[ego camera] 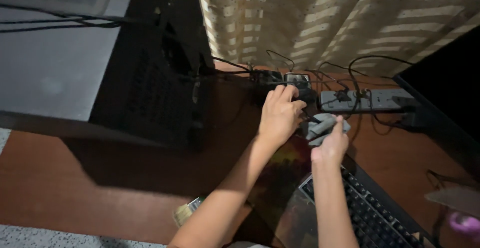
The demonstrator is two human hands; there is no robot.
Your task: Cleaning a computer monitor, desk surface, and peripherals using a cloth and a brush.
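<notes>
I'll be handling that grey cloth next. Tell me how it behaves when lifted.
The cloth is bunched in the right hand, so it is likely floppy. It looks thin, so probably light. Being soft fabric, it should neither roll nor break.

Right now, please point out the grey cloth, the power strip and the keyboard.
grey cloth (322, 125): head view, on the bunched folds above the right hand.
power strip (385, 99): head view, on its grey top face.
keyboard (372, 215): head view, on the dark keys.

Dim, slightly soft view; striped light falls on the curtain (340, 18), desk (125, 188) in shadow.
</notes>
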